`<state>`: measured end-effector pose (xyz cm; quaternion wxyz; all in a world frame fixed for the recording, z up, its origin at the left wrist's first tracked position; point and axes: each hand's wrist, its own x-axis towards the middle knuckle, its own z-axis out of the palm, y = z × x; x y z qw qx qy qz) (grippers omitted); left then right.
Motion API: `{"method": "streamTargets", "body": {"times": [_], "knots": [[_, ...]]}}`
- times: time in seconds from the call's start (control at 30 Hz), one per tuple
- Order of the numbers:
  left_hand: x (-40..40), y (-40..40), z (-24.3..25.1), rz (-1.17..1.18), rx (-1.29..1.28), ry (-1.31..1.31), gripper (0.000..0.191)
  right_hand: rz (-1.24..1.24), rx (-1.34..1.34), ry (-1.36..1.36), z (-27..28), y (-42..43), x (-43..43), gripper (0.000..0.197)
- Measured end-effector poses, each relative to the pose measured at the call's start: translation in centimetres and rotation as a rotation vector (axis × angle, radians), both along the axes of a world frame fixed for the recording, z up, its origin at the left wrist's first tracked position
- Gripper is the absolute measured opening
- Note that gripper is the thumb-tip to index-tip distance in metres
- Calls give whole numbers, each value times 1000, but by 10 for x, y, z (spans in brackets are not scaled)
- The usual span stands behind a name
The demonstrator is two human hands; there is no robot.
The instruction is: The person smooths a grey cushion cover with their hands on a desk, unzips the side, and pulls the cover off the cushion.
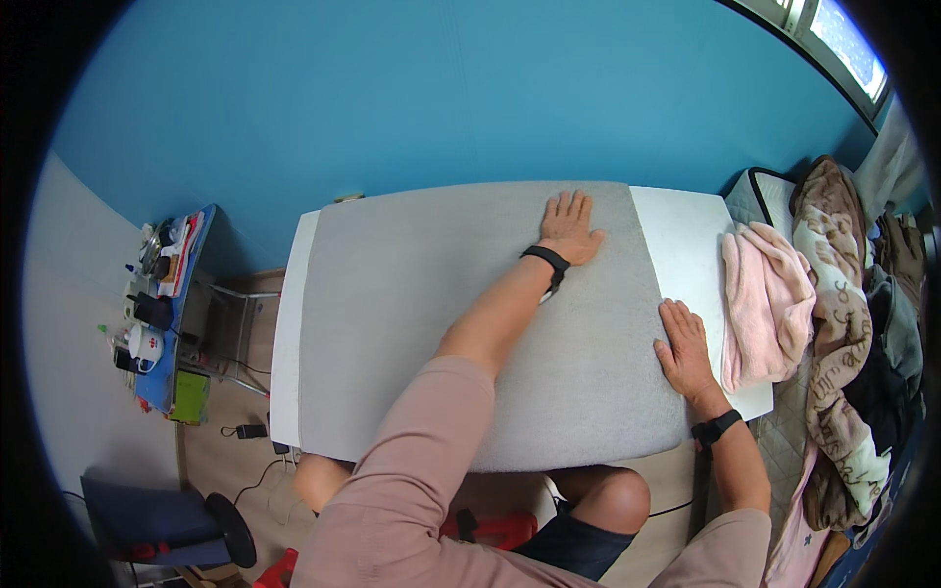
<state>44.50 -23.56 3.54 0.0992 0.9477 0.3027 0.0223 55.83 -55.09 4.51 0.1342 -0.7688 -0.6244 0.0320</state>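
Note:
A grey cloth (382,294) lies spread nearly flat over a white table (680,242), whose surface shows at both ends. My left hand (571,228) rests palm down on the cloth's far right part, fingers pointing at the wall. At the cloth's right edge, my right hand (687,349) lies flat, partly on the white tabletop, with its thumb on the cloth. Neither hand grips anything. Both wrists wear dark bands. The cloth's near edge hangs along the table's front, above my knees.
A folded pink blanket (768,309) lies at the table's right end, beside a bed with a patterned blanket (838,316) and clothes. A blue side table (158,382) at left holds a teapot and several items. Cables run on the floor. A blue wall (441,95) stands behind.

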Motion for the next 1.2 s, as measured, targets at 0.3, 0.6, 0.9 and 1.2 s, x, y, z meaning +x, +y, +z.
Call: {"method": "streamTargets", "body": {"times": [0.3, 0.6, 0.9, 1.2], "knots": [[-142, 79, 3, 195, -14, 93, 73, 18, 35, -6, -2, 0, 1, 64], [-307, 151, -16, 546, 84, 97, 73, 33, 51, -23, -2, 0, 2, 65], [-349, 173, 7, 831, 134, 271, 72, 17, 37, -18, 0, -1, 0, 63], [-37, 86, 31, -26, 137, -68, 72, 8, 17, 0, 1, -2, 5, 64]]}}
